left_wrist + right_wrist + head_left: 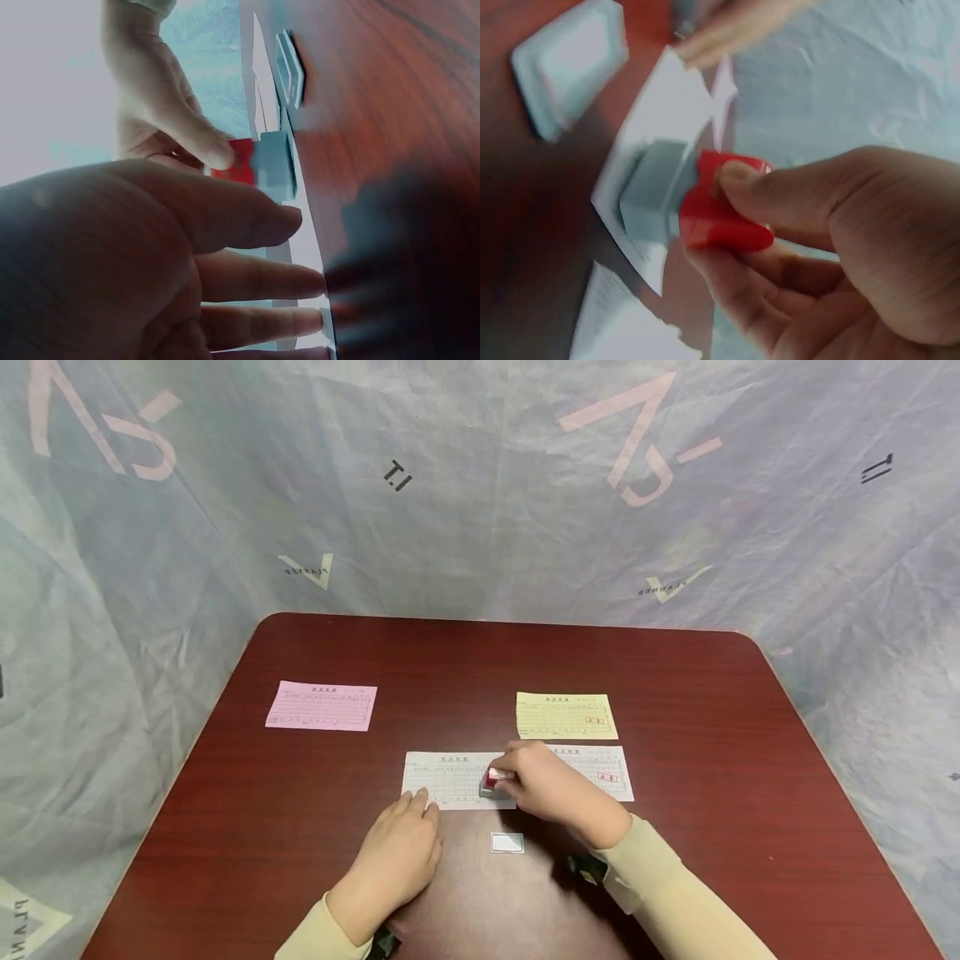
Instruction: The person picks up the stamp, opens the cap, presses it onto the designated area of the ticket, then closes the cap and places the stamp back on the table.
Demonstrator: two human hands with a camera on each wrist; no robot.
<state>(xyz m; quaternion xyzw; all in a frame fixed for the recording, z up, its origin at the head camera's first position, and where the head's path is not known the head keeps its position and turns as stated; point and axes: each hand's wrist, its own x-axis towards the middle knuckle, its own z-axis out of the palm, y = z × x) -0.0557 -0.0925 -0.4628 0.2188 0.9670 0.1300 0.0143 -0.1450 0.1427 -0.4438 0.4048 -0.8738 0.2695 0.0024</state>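
Observation:
My right hand [536,781] pinches a rubber stamp [697,199] with a red handle and a grey base between thumb and fingers. It stands over the right part of a white printed form [450,777]; whether it presses on the paper I cannot tell. The fingertips of my left hand [401,852] rest on the form's lower left edge, fingers extended. In the left wrist view the stamp's grey base [276,165] is at the paper. A small grey-rimmed rectangular piece [507,843], perhaps the stamp's cover, lies nearer me on the table.
A second white form [592,764], partly behind my right hand, bears a red stamped mark. Above it lies a yellow form [566,717], also marked in red. A pink form [322,707] lies at the far left of the dark red table [465,668]. Grey cloth [480,543] hangs behind.

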